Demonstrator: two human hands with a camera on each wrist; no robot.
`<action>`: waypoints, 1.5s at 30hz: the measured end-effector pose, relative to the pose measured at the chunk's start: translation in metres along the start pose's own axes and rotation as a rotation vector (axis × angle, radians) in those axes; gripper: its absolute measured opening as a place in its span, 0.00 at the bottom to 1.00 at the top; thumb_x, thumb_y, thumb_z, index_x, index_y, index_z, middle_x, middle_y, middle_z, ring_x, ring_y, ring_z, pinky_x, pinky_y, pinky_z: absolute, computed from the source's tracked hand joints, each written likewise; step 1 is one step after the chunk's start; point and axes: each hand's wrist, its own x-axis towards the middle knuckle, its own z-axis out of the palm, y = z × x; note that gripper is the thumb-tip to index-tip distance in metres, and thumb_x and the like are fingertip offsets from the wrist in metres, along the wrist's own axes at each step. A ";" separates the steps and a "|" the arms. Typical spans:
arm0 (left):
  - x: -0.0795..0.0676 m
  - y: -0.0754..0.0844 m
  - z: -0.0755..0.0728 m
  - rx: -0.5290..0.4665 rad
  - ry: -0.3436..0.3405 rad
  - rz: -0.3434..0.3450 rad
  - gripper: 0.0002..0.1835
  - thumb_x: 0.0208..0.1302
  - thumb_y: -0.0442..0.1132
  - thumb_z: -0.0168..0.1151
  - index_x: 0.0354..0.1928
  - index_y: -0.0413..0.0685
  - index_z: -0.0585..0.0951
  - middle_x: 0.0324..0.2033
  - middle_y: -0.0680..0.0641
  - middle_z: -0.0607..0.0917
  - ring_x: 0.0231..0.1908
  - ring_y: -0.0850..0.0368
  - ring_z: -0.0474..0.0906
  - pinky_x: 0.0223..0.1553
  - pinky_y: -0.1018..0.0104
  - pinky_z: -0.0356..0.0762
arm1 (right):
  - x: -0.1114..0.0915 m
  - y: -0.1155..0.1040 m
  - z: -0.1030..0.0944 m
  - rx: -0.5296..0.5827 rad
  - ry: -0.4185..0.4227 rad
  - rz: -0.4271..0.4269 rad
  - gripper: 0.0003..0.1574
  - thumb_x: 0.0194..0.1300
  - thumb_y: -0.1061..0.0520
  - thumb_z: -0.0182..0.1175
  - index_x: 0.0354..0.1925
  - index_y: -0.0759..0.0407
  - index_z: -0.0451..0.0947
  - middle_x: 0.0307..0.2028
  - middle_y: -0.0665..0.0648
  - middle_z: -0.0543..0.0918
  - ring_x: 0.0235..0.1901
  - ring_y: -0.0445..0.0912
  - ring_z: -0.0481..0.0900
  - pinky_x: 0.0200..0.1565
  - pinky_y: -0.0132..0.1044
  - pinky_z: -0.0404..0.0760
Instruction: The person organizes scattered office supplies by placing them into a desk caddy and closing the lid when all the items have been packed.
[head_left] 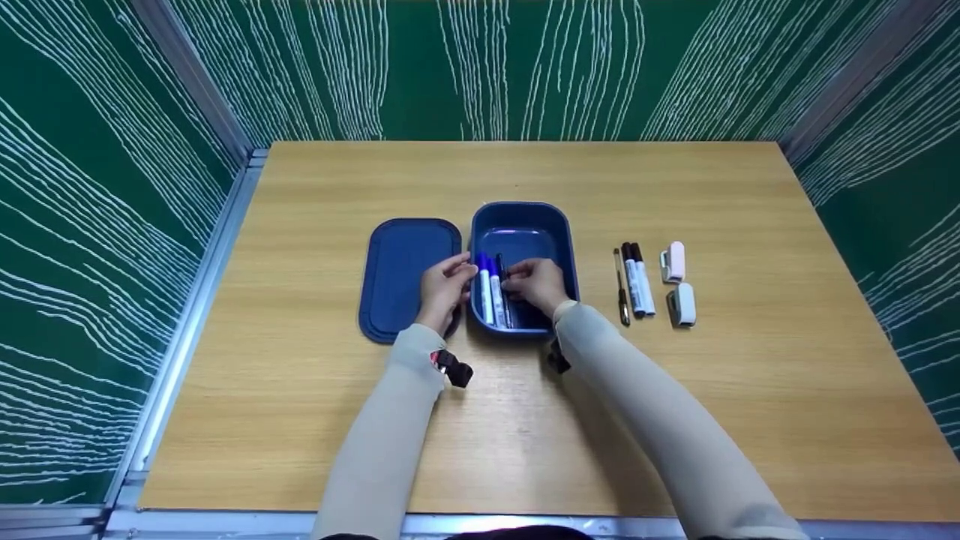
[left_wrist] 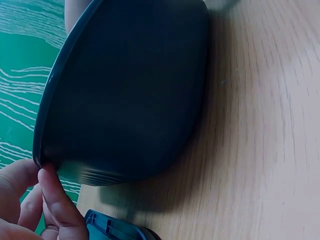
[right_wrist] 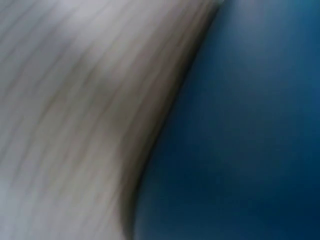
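Note:
A deep blue plastic box (head_left: 517, 238) stands uncovered on the table. My left hand (head_left: 444, 289) pinches its left rim between thumb and finger; the left wrist view shows the pinch at the rim, beside the box's dark outer wall (left_wrist: 130, 95). Two blue-capped white markers (head_left: 496, 294) lie side by side along the left inside of the box. Just to their right, my right hand (head_left: 541, 283) reaches inside and pinches a slim black pen (head_left: 500, 264) lengthwise. In the right wrist view only the blurred blue box wall (right_wrist: 240, 130) and wood show; that hand is hidden there.
Left of the box lies its flat blue lid (head_left: 397, 270), partly under my left hand. To the right are a pen (head_left: 622, 289), two black-capped markers (head_left: 637, 281), a pinkish-white clip-like item (head_left: 674, 262) and a white one (head_left: 683, 305). Green panels (head_left: 412, 71) border the table (head_left: 300, 420).

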 end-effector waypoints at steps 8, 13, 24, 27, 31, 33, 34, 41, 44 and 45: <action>-0.002 0.000 0.002 -0.006 0.003 0.011 0.19 0.63 0.33 0.66 0.57 0.43 0.82 0.44 0.43 0.86 0.30 0.64 0.78 0.23 0.78 0.78 | 0.001 0.000 -0.002 0.022 -0.003 -0.007 0.19 0.55 0.68 0.70 0.47 0.71 0.80 0.32 0.57 0.83 0.26 0.42 0.82 0.34 0.36 0.88; -0.004 0.003 0.002 -0.009 0.004 0.012 0.19 0.64 0.31 0.65 0.57 0.42 0.82 0.43 0.44 0.86 0.30 0.62 0.79 0.21 0.78 0.77 | 0.000 -0.004 -0.004 0.071 -0.020 -0.003 0.19 0.57 0.68 0.69 0.48 0.72 0.80 0.35 0.59 0.84 0.28 0.44 0.84 0.36 0.38 0.88; -0.003 0.005 0.002 0.030 0.000 0.020 0.19 0.63 0.33 0.66 0.57 0.44 0.82 0.46 0.43 0.86 0.29 0.64 0.78 0.21 0.79 0.77 | -0.001 -0.022 -0.045 -0.024 0.097 -0.158 0.15 0.65 0.60 0.64 0.48 0.66 0.82 0.38 0.58 0.84 0.29 0.42 0.80 0.33 0.31 0.84; -0.003 0.004 0.000 0.036 0.003 0.013 0.19 0.63 0.33 0.66 0.57 0.45 0.83 0.46 0.44 0.86 0.29 0.64 0.78 0.21 0.78 0.77 | -0.002 -0.026 -0.066 0.031 0.140 -0.165 0.17 0.67 0.58 0.63 0.50 0.68 0.81 0.39 0.61 0.83 0.28 0.42 0.80 0.34 0.33 0.85; -0.004 0.003 0.000 0.026 0.010 0.022 0.18 0.63 0.32 0.66 0.56 0.44 0.83 0.44 0.44 0.86 0.30 0.63 0.78 0.21 0.78 0.77 | -0.002 -0.022 -0.093 0.126 0.175 -0.158 0.21 0.68 0.58 0.62 0.53 0.72 0.78 0.40 0.63 0.83 0.27 0.42 0.82 0.34 0.33 0.87; -0.004 0.003 0.000 0.020 0.014 0.030 0.18 0.63 0.32 0.65 0.56 0.43 0.83 0.42 0.44 0.86 0.30 0.63 0.77 0.21 0.78 0.77 | -0.002 -0.016 -0.106 0.135 0.186 -0.145 0.23 0.68 0.57 0.62 0.55 0.72 0.78 0.38 0.59 0.83 0.26 0.40 0.83 0.34 0.32 0.87; -0.004 0.003 0.000 0.017 0.014 0.034 0.18 0.62 0.31 0.65 0.56 0.42 0.83 0.41 0.45 0.85 0.29 0.63 0.77 0.21 0.78 0.77 | -0.003 -0.012 -0.112 0.132 0.187 -0.140 0.24 0.68 0.57 0.62 0.55 0.73 0.77 0.36 0.56 0.83 0.25 0.39 0.82 0.34 0.32 0.87; -0.004 0.003 0.000 0.017 0.010 0.028 0.18 0.63 0.32 0.65 0.56 0.42 0.82 0.42 0.45 0.85 0.29 0.63 0.77 0.21 0.78 0.77 | -0.014 0.016 -0.144 -0.049 0.224 -0.050 0.22 0.70 0.56 0.58 0.57 0.70 0.76 0.43 0.58 0.81 0.33 0.41 0.83 0.40 0.32 0.86; -0.005 0.003 0.000 0.028 0.007 0.023 0.19 0.63 0.32 0.65 0.57 0.42 0.82 0.45 0.43 0.85 0.31 0.63 0.77 0.22 0.78 0.77 | -0.017 0.025 -0.150 -0.154 0.245 -0.009 0.21 0.70 0.57 0.57 0.55 0.69 0.77 0.47 0.63 0.81 0.38 0.46 0.82 0.38 0.31 0.85; -0.005 0.003 0.000 0.032 0.007 0.022 0.19 0.64 0.33 0.65 0.57 0.43 0.82 0.45 0.43 0.85 0.31 0.64 0.77 0.22 0.78 0.77 | -0.018 0.027 -0.151 -0.201 0.253 -0.005 0.20 0.70 0.57 0.57 0.55 0.69 0.78 0.48 0.65 0.82 0.39 0.48 0.82 0.38 0.31 0.84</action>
